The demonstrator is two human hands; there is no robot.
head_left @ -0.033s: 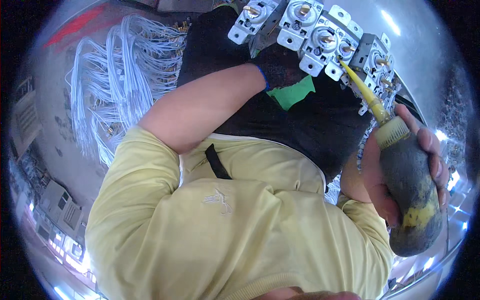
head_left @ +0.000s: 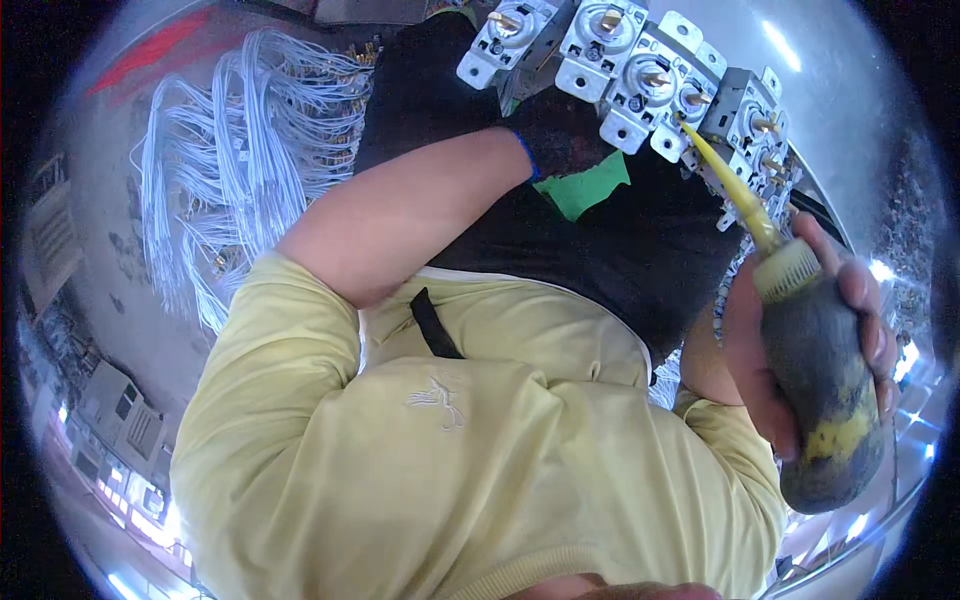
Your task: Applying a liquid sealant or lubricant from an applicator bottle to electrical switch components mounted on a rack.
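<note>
While the right hand (head_left: 800, 350) still grips the squeeze bottle (head_left: 825, 400), its nozzle stays at the switches (head_left: 640, 70).

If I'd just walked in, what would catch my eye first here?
Probably the grimy, yellow-smeared squeeze bottle gripped in the right hand at the right, its long yellow nozzle touching a row of white switch units with brass shafts along the top. The dark-gloved left hand holds that row, and pale blue wire bundles spread at upper left.

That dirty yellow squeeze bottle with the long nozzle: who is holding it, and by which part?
The right hand grips the squeeze bottle around its body, nozzle pointing at the row of switch units. The gloved left hand steadies that row from beneath.
</note>
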